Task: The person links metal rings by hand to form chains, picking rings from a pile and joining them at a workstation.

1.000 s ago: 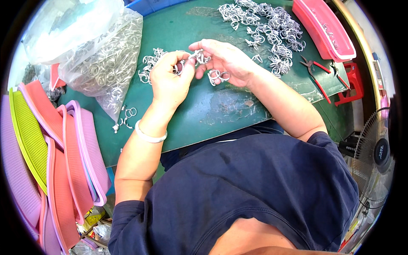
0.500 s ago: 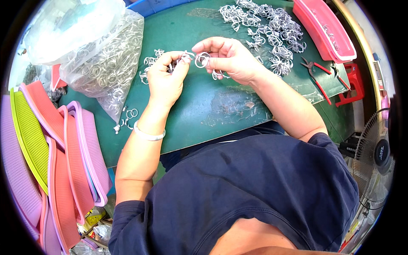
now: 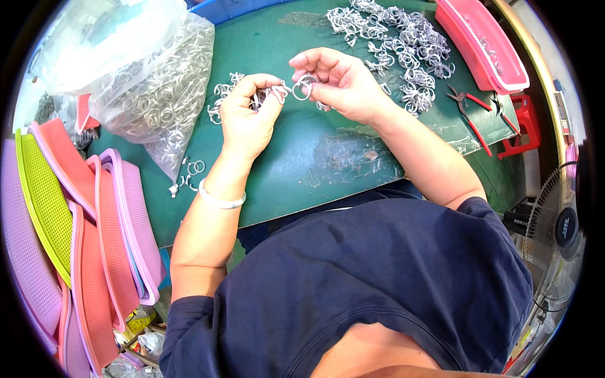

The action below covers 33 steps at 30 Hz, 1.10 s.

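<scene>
Left hand [image 3: 248, 116]: pinching silver-grey metal rings [image 3: 275, 94]. Right hand [image 3: 346, 89]: pinching one silver-grey metal ring [image 3: 294, 90], in from near edge, green table [image 3: 287, 167]; slack grip could drop it.

Rings [image 3: 435, 43]: too many, overlapping
Red-handled pliers [image 3: 462, 97]: 2
Pink table bin [image 3: 463, 50]: 1
White bangle [image 3: 218, 202]: 1
Fan [image 3: 566, 225]: 1
Lime basket [image 3: 45, 201]: 1
</scene>
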### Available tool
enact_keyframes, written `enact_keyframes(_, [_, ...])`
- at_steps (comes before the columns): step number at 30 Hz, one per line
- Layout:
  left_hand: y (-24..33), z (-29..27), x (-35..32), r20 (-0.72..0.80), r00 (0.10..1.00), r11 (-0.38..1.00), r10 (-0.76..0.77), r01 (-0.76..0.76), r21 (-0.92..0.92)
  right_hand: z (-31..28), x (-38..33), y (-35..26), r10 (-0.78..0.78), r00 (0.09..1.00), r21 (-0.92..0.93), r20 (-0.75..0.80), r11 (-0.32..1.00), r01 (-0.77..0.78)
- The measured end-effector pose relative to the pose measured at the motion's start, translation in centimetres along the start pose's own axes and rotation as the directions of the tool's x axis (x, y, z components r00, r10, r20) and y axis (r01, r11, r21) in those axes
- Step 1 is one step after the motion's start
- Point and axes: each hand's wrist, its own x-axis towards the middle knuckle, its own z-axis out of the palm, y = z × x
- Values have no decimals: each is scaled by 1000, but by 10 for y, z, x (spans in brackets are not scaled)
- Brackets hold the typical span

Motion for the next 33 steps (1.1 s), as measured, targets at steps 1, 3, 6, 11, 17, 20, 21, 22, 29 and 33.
enact_keyframes(1, [3, -1, 0, 35, 999, 978, -27, 19, 209, 0, 0, 2, -57, 998, -52, 8, 997, 57])
enact_keyframes(3, [16, 0, 0, 88, 991, 807, -98, 28, 590, -2, 1, 7, -167, 985, -156, 28, 973, 170])
enact_keyframes(6, [11, -3, -2, 246, 963, 567, 112, -265, 780, -4, 3, 14, -269, 962, -309, 40, 912, 268])
enact_keyframes(11, [19, -10, 1, 314, 939, 418, 141, -344, 841, -3, 1, 11, -245, 969, -437, 26, 869, 231])
enact_keyframes(17, [23, -15, 6, 327, 924, 639, 197, -374, 673, 3, 1, 10, -332, 943, -482, -2, 827, 289])
enact_keyframes(20, [20, -6, 1, 312, 921, 644, 231, -385, 661, 8, 1, 10, -418, 908, -506, 12, 781, 366])
enact_keyframes(21, [17, -3, -1, 258, 933, 684, 251, -360, 635, 9, 1, 9, -450, 893, -512, 25, 761, 398])
enact_keyframes(22, [16, -2, -1, 242, 941, 723, 236, -337, 604, 9, 1, 8, -440, 898, -509, 20, 769, 388])
enact_keyframes(29, [14, 0, 0, 205, 951, 842, 231, -301, 448, 7, -1, 9, -414, 910, -447, -13, 816, 365])
enact_keyframes(33, [15, 6, -7, 152, 987, 991, -53, 34, 127, 7, -1, 9, -457, 889, -507, 12, 764, 399])
